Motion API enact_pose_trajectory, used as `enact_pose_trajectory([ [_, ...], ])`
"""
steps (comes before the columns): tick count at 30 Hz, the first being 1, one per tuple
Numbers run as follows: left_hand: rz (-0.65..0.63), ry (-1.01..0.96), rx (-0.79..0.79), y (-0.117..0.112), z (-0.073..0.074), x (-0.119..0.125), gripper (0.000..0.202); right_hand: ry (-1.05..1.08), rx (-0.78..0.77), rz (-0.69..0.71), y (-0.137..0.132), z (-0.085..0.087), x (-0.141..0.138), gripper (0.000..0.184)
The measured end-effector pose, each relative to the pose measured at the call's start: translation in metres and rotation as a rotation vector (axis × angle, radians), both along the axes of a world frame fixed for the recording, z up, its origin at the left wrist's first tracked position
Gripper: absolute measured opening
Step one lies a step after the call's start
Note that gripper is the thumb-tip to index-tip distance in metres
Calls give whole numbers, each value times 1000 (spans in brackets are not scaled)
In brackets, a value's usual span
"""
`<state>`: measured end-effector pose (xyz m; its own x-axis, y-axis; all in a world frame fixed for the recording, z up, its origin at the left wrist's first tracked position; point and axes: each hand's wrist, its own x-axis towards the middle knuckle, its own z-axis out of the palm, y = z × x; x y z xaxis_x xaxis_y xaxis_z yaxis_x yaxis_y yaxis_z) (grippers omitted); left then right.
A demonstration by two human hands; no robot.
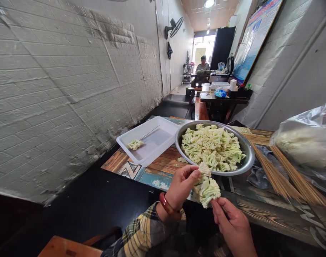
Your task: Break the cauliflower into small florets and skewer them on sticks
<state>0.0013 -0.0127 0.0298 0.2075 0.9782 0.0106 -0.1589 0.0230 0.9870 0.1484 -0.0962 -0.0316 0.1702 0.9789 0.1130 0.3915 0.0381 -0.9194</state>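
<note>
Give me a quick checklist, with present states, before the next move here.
1. Left hand gripping the cauliflower: ok, at its upper end.
2. Right hand at the lower end: ok, fingers pinched there.
3. Stick inside the held piece: cannot tell, none visible.
4. Spare sticks handy: ok, seemingly within reach, right of the basin.
5. Basin stocked: ok, florets heaped.
6. Tray upright: ok, flat on the table.
</note>
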Motion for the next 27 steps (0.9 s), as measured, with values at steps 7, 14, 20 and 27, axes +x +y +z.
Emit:
enact_pose_trajectory([
  [7, 54, 268, 274, 1, 3, -5, 26, 41, -36, 24, 2, -5, 4, 30],
  [14, 62, 236, 230, -2, -4, -2, 22, 183, -100, 5, -2, -12, 2, 38],
  [20, 76, 340, 275, -5, -4, 1, 23, -95, 35, -79, -4, -9, 6, 33],
  [27, 68, 351, 259, -5, -2, 1, 23, -280, 77, -127, -8, -12, 8, 33],
])
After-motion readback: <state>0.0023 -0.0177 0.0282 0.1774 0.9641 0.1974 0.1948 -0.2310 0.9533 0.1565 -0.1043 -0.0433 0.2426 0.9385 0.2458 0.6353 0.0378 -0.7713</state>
